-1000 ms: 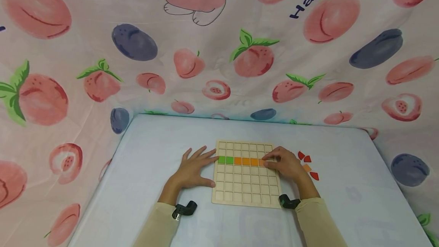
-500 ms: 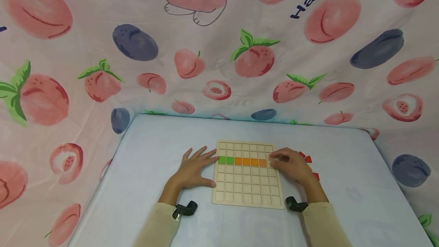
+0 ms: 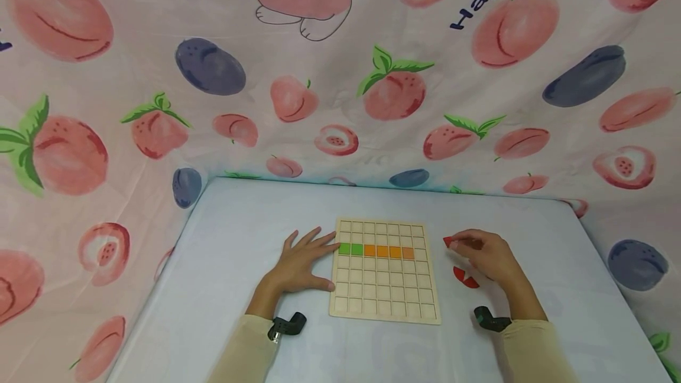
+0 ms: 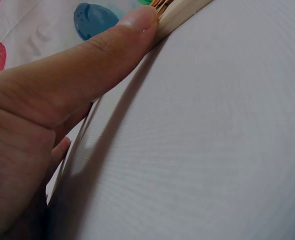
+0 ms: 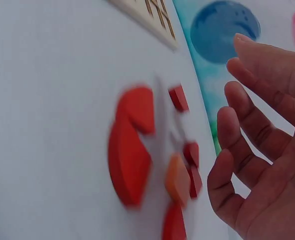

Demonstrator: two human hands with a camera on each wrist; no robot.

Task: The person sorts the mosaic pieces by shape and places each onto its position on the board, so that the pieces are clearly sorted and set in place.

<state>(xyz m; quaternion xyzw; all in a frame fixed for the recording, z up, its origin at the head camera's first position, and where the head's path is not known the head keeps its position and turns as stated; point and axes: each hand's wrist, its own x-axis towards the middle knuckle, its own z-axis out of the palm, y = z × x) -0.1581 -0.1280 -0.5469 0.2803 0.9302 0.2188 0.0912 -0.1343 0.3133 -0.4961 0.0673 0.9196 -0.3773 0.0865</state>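
Grid board (image 3: 384, 281) with green tiles (image 3: 357, 249) and orange tiles (image 3: 382, 251), my left hand (image 3: 301, 263) spread against its edge, my right hand (image 3: 489, 256) loosely curled, empty, near red pieces (image 5: 125, 165).

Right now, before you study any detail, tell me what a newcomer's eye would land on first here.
Probably the fruit-print cloth, its pink and blue pattern filling the upper head view. Next comes the line of green and orange tiles in the third row of the pale grid board, whose left edge the left hand touches. Then the bright red pieces on the white tabletop, right of the board, beside the right hand.
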